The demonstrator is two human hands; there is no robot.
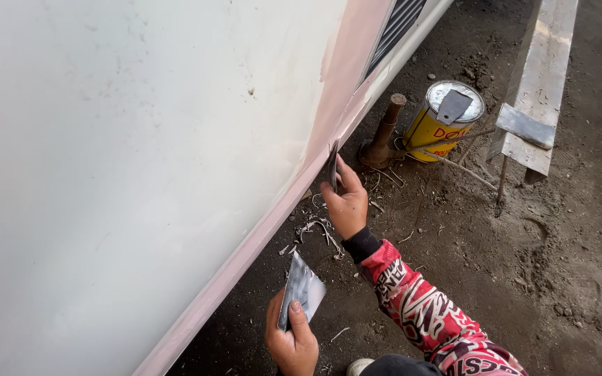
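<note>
- Head view: right hand [346, 205] pinches a thin scraper blade [332, 167] against the pink strip [294, 188] edging the white panel [120, 153].
- Left hand [290, 341] grips a smeared flat spreader [303, 289] (held low, near dirt).
- Yellow can [444, 122] stands well apart.

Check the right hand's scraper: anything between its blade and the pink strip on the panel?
Nothing visible. The right hand holds the scraper with its blade edge against the pink strip along the white panel's lower edge. The can and rusty post sit off on the dirt.
</note>
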